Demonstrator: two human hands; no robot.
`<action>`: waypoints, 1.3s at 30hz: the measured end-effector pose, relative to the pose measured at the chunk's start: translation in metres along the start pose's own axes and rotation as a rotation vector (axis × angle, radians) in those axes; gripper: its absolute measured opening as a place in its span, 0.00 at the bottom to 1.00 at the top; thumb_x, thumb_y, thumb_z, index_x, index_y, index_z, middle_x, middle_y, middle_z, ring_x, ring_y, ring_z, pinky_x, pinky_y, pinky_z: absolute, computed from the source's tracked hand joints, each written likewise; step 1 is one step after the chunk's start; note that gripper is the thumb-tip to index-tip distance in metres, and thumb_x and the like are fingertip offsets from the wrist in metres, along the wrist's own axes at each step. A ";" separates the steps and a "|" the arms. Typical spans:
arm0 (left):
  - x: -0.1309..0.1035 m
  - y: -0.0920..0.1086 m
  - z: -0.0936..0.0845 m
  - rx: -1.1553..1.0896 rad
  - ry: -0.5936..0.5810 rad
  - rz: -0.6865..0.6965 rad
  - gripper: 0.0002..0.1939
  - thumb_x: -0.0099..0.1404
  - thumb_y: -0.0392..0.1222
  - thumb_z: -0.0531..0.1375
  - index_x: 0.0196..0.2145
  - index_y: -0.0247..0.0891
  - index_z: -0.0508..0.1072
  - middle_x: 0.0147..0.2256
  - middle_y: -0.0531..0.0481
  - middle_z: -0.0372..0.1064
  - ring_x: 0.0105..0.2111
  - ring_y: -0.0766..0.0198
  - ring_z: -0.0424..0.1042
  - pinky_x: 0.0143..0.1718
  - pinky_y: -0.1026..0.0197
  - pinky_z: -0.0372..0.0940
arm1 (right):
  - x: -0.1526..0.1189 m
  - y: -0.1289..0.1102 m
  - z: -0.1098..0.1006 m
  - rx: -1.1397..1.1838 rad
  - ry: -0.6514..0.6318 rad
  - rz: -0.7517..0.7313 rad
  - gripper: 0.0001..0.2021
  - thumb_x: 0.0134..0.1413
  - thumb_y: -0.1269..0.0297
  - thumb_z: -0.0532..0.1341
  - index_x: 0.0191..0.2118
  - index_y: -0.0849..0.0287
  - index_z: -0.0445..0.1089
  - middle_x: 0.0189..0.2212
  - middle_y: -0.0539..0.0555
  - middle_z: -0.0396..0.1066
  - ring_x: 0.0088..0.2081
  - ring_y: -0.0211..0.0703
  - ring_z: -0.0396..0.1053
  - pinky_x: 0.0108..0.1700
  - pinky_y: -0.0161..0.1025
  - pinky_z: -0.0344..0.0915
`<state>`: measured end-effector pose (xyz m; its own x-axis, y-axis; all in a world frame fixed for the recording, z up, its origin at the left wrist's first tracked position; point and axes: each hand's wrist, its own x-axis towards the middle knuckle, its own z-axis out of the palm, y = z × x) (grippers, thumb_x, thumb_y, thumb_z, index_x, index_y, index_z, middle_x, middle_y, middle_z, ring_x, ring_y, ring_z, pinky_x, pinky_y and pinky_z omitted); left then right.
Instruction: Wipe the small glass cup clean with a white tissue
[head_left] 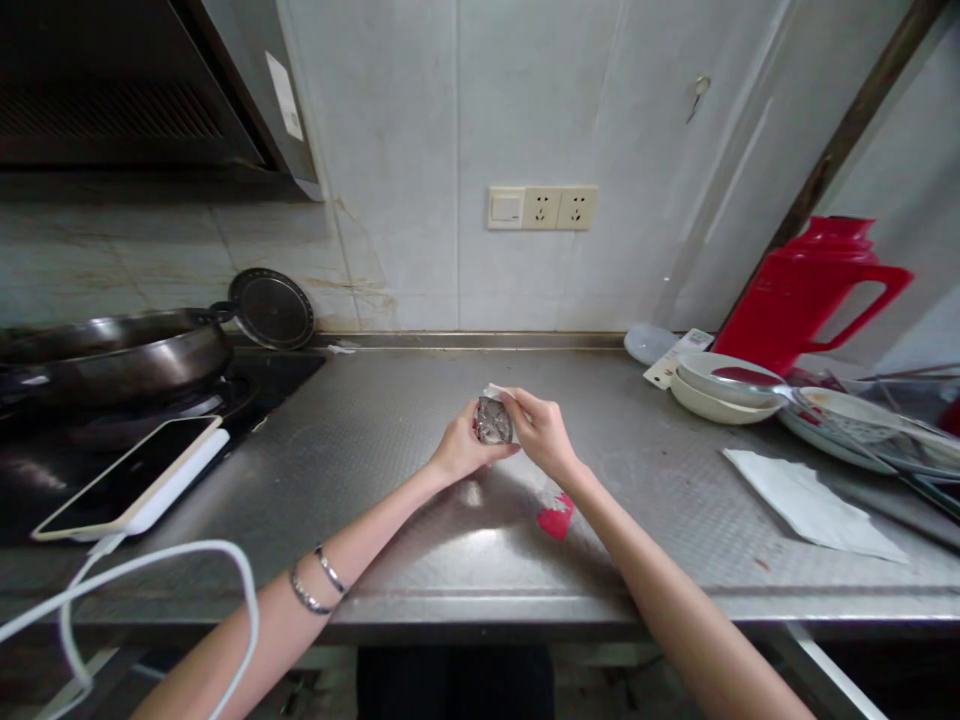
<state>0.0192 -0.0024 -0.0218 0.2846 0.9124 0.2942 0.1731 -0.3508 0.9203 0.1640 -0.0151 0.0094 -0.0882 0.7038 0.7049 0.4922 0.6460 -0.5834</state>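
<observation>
Over the middle of the metal counter, my left hand is closed around a small, dark grey, squarish object with a shiny, uneven face. I cannot make out exactly what it is. At its right edge, my right hand pinches a thin white piece, perhaps paper or film, that shows along the top of the object. Below my hands, a torn pinkish-red scrap lies on the counter. Two silvery bracelets circle my left forearm.
A pan sits on the stove at left, near a phone with a white cable. At right are a red thermos, stacked bowls, plates and a white tissue.
</observation>
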 end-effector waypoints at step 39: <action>0.003 0.022 -0.012 -0.169 0.033 -0.198 0.26 0.51 0.52 0.64 0.45 0.36 0.70 0.30 0.50 0.68 0.25 0.66 0.67 0.14 0.68 0.64 | -0.009 -0.010 0.003 0.137 0.148 -0.091 0.13 0.59 0.66 0.54 0.42 0.54 0.75 0.33 0.46 0.77 0.40 0.46 0.75 0.56 0.51 0.65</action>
<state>0.0126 -0.0047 0.0029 0.2295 0.9671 0.1093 0.0615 -0.1265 0.9901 0.1571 -0.0267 0.0074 0.0061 0.5962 0.8028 0.3647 0.7462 -0.5569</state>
